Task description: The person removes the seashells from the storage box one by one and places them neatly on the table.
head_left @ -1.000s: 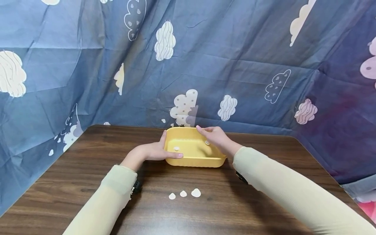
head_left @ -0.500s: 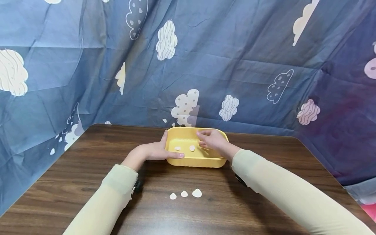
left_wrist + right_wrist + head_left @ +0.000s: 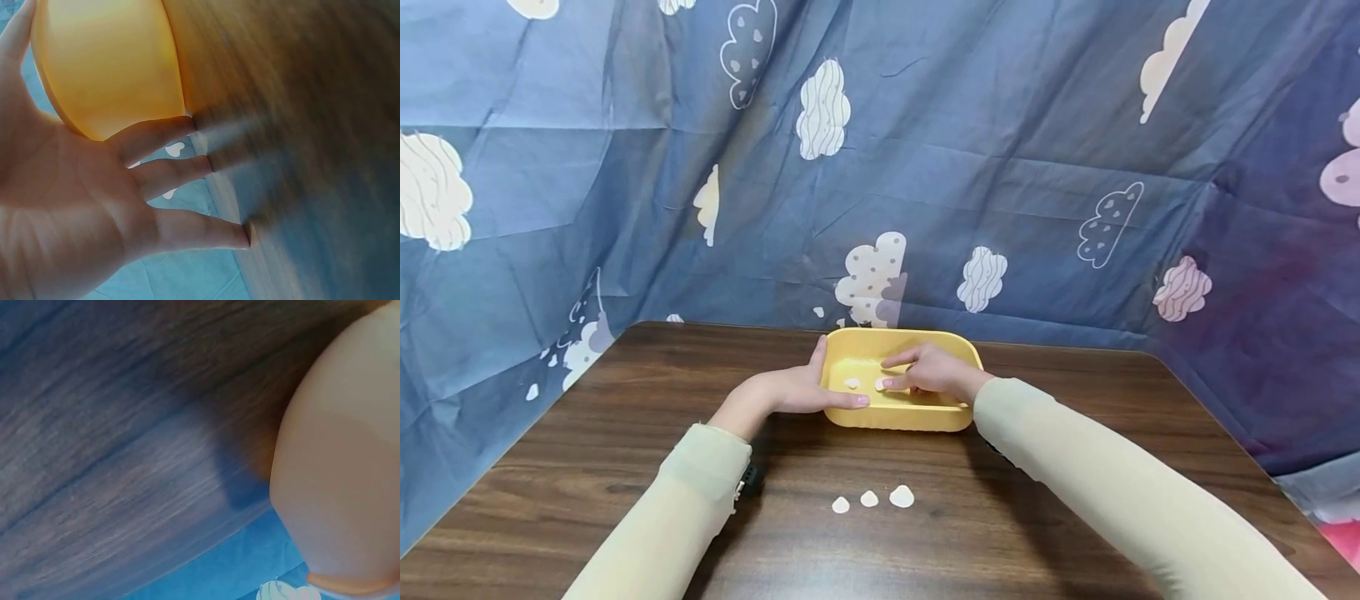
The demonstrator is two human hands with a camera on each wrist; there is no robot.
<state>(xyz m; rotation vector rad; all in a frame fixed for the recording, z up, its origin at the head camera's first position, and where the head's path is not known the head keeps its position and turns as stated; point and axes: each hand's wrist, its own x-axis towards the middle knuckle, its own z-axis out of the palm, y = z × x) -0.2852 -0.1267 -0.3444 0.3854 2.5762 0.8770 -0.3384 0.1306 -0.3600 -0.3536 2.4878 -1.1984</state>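
A yellow bin (image 3: 898, 417) with rounded corners stands on the wooden table, its inside facing me. My left hand (image 3: 797, 390) lies against its left end, thumb over the front rim. In the left wrist view that hand's fingers (image 3: 200, 228) are straight and spread, beside the bin wall (image 3: 112, 62). My right hand (image 3: 934, 372) reaches inside, thumb and index finger spread apart. Its thumb tip is right at a small white seashell (image 3: 878, 385) on the bin floor. Another white seashell (image 3: 852, 383) lies farther left in the bin. The right wrist view hides the fingers.
On the table (image 3: 805, 550) in front of the bin, a row holds a small white seashell (image 3: 841, 505), a similar seashell (image 3: 869, 498) and a larger seashell (image 3: 902, 497). A blue curtain (image 3: 760, 275) with cloud prints hangs behind the table's far edge.
My right hand has come down from the rear rim into the bin and moved left to a seashell. That seashell now lies farther left on the bin floor. My left hand stays put.
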